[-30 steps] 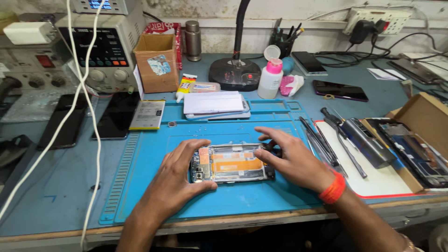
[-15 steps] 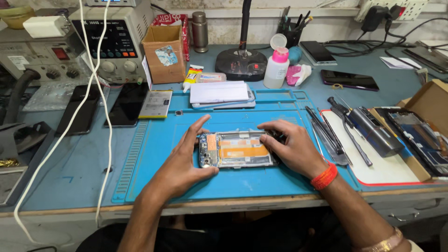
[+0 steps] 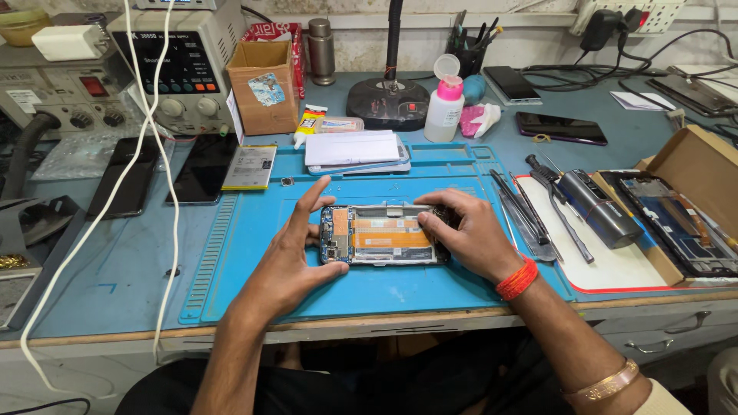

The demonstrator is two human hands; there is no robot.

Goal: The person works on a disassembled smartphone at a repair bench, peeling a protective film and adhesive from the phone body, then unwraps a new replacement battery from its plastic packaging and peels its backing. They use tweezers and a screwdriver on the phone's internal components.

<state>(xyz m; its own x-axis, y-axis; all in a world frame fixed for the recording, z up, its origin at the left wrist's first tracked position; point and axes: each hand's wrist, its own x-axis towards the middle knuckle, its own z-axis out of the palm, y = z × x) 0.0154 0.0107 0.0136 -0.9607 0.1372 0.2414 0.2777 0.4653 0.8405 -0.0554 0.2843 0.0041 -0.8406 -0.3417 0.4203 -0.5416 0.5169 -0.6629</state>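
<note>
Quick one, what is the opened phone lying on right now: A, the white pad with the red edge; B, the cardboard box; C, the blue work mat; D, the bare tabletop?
C: the opened phone lies flat on the blue work mat, with the left hand and right hand at its two ends.

Matt blue rubbery mat [image 3: 254, 253]; glossy metal-framed opened phone [image 3: 382, 234]

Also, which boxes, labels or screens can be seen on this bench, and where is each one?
Cardboard box: back left, brown, open, blue sticker on its front.
Power supply: far left, grey, dark display panel, coloured buttons.
Dark phone: back right, flat, screen off.
Opened phone: centre of the blue mat, between left hand and right hand.
</note>
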